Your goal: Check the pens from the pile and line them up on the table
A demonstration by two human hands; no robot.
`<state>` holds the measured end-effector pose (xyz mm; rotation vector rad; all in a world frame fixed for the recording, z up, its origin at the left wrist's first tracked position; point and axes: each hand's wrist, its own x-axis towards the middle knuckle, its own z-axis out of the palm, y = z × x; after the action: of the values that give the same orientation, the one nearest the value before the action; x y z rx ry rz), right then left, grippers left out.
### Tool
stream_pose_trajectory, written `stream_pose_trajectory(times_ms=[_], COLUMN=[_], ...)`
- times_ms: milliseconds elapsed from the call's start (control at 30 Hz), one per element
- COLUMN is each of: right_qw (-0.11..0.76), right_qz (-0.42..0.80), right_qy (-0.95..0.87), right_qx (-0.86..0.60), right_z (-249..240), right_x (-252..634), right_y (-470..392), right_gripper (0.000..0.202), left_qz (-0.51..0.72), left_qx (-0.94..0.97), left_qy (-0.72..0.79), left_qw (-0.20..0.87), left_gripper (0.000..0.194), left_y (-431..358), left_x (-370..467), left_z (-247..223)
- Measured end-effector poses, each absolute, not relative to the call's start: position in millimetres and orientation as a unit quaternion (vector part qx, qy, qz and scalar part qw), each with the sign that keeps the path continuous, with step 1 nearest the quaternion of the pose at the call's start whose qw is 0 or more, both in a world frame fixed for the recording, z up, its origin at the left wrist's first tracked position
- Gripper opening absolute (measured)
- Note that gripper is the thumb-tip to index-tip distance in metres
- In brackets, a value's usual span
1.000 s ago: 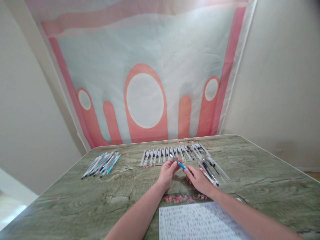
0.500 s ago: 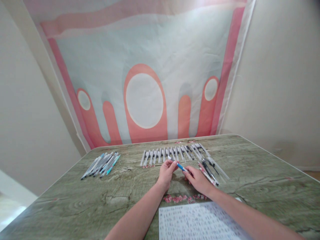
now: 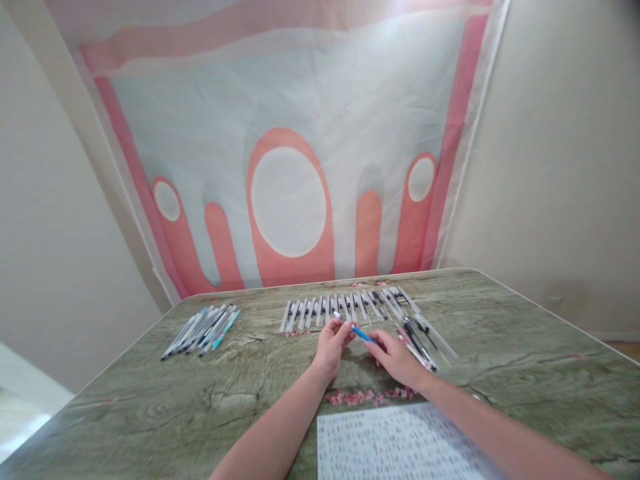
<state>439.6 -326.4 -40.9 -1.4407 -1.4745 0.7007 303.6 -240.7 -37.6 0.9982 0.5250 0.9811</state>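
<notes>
A blue pen [image 3: 363, 334] with a whitish end slants between my two hands, above the middle of the table. My left hand [image 3: 332, 346] pinches it near the whitish upper end. The lower, blue end is in the fingers of my right hand [image 3: 393, 357], which partly hide it. Just beyond my hands lies a row of clear pen barrels [image 3: 313, 313] with dark parts among them. Several loose pens [image 3: 419, 343], dark and pink, lie right beside my right hand.
A bundle of pens [image 3: 200, 331] with grey and turquoise barrels rests at the table's left. A sheet covered in writing [image 3: 395, 443] lies at the near edge, partly under my right forearm. Behind the wood-patterned table [image 3: 125, 407] hangs a pink and grey printed cloth [image 3: 295, 80].
The pen has turned slightly in my fingers, so its blue side looks plainer. Both hands stay in nearly the same place, still closed on it.
</notes>
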Motion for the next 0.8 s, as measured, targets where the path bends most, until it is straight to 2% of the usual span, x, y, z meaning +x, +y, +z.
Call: stream_pose_trajectory(times_ms=[167, 300, 567, 800], right_qw=[0.472, 0.45, 0.461, 0.451], right_qz=[0.307, 0.324, 0.297, 0.287], right_qy=[-0.587, -0.605, -0.597, -0.606], right_qx=[-0.582, -0.572, -0.585, -0.589], right_z=[-38.8, -35.3, -42.0, -38.1], right_x=[438.9, 437.6, 438.9, 439.0], right_y=[-327.3, -328.3, -325.2, -327.1], right_gripper=[0.029, 0.038, 0.028, 0.033], left_qz=[0.444, 0.439, 0.445, 0.441], left_qx=[0.445, 0.448, 0.449, 0.44], left_qy=[0.244, 0.251, 0.253, 0.25], left_qw=[0.738, 0.738, 0.732, 0.741], left_gripper=[0.026, 0.027, 0.029, 0.029], left_y=[-241.4, -241.6, -241.9, -240.3], left_x=[303.5, 303.4, 303.5, 303.2], left_z=[-35.4, -33.6, -34.1, -35.5])
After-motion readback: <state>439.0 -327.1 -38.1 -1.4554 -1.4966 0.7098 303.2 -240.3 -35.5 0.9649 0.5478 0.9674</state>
